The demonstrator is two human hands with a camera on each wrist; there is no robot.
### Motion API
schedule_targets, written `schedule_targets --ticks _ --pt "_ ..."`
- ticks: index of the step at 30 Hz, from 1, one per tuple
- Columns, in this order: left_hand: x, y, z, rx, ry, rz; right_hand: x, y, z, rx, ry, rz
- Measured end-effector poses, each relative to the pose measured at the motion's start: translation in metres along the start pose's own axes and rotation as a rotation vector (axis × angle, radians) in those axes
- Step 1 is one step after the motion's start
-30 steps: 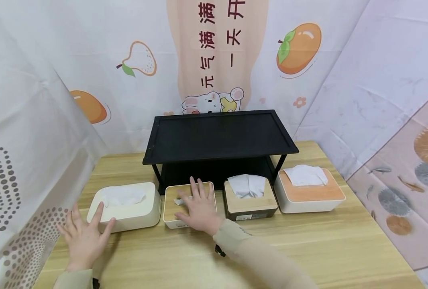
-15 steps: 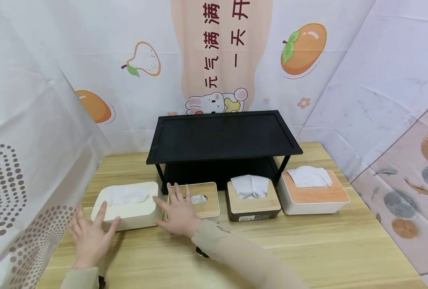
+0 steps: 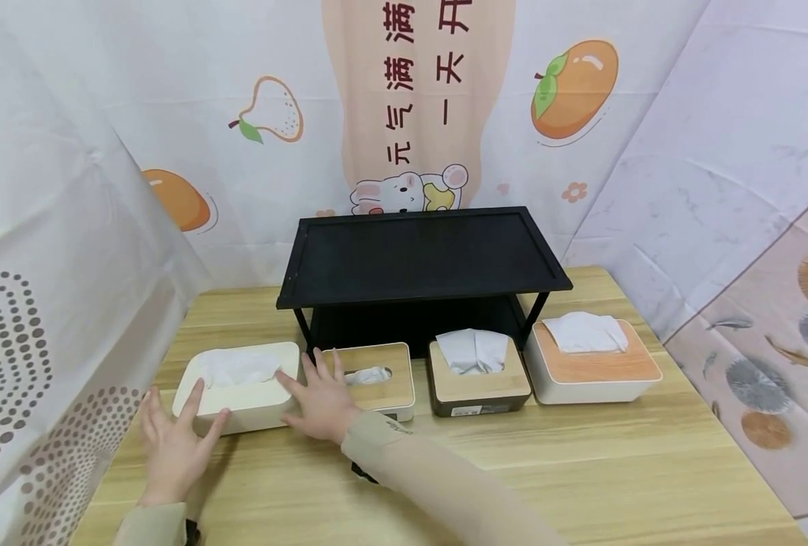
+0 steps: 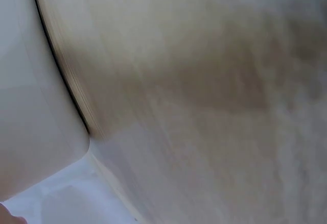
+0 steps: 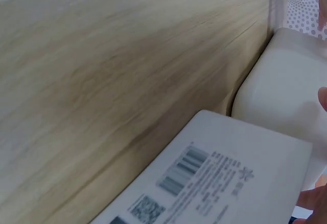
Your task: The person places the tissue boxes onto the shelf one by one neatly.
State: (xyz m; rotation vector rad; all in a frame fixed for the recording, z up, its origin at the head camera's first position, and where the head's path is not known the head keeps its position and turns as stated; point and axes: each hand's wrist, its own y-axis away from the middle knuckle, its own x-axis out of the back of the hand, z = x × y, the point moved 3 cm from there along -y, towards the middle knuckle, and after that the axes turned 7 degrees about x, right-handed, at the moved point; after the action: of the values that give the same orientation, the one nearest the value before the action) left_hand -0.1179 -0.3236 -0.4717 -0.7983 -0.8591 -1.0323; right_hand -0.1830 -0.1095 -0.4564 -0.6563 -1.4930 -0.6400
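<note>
At the left end of a row of tissue boxes sits a cream tissue box (image 3: 257,417), a white tissue lying on its top. My left hand (image 3: 175,451), fingers spread, is at its front left corner. My right hand (image 3: 324,403), fingers also spread, reaches over its right end and overlaps the left side of a white tissue box with a wooden lid (image 3: 393,383). In the right wrist view, that white box's barcode label (image 5: 184,170) faces the camera beside the cream box (image 5: 281,89). The left wrist view shows the cream box's side (image 4: 41,91).
Right along the row stand a dark tissue box with a wooden lid (image 3: 472,388) and a white one with an orange-brown lid (image 3: 605,370). Behind is a black two-tier rack (image 3: 424,254). Printed curtains (image 3: 458,174) hang around the wooden table (image 3: 602,470).
My right hand has moved left, from above the wooden-lidded white box to the cream box's right end. My left hand stays near the cream box's left corner. The head view shifted slightly.
</note>
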Motion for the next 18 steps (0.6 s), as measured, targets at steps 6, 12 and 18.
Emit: schedule_targets --ticks 6,12,18 --pt "-0.005 0.0 -0.002 -0.045 0.058 -0.001 -0.006 -0.004 -0.006 -0.019 0.007 0.031" --pt "-0.006 -0.001 -0.003 -0.018 0.159 0.009 -0.007 -0.003 -0.011 -0.047 -0.063 0.133" --pt "-0.005 -0.005 0.0 0.092 0.239 -0.085 0.001 -0.002 -0.014 -0.069 -0.149 0.196"
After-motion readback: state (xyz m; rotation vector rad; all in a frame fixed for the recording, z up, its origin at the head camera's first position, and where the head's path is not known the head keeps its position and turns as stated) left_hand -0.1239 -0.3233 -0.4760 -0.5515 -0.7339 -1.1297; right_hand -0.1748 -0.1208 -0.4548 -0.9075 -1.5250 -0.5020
